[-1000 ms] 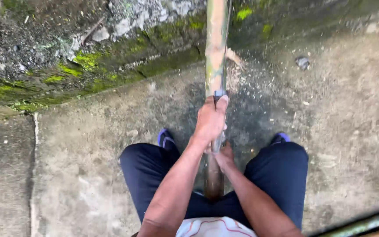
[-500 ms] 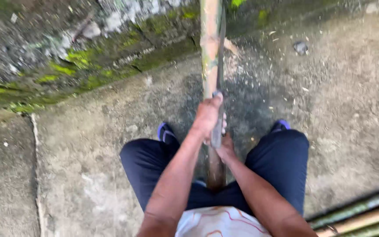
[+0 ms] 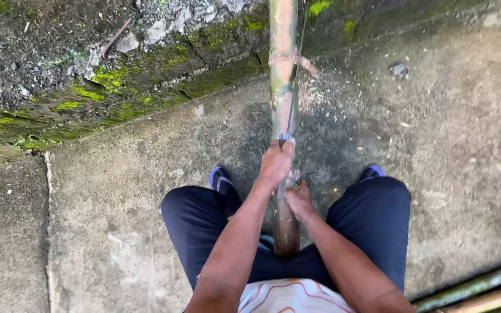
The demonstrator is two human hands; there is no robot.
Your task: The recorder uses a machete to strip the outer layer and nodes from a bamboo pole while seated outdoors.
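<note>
Left hand fisted round the handle of a thin blade laid edge-on along the bamboo pole. Right hand clamped on the pole just below, steadying it. Judgement: keep the blade centred on the stem, push away from the body, right hand behind the edge.

Pole lies between the knees, running from the lap out over the concrete floor toward a mossy kerb. Green-tan, mottled, one ringed node partway up; pale shavings scattered beside it.
</note>
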